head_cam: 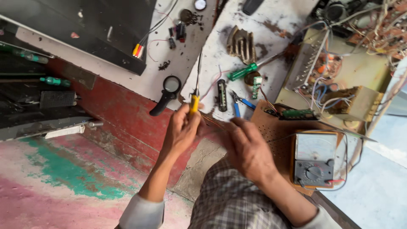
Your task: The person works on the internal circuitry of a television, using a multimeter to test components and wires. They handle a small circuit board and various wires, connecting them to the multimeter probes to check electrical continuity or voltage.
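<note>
My left hand [181, 130] grips a thin tool with a yellow handle [193, 102], its dark shaft pointing up and away. My right hand [246, 148] is blurred and pinches several fine reddish wires [214, 121] that run toward the yellow tool. Both hands hover above my checked-cloth lap [229, 199], at the edge of a white, stained worktop [212, 51].
A black magnifier [167, 93], a green screwdriver [242, 71], blue-handled pliers [237, 104] and small circuit boards lie on the worktop. An orange analogue meter [314, 159] sits on a brown perforated board at right. An open chassis with tangled wiring [339, 72] stands behind it.
</note>
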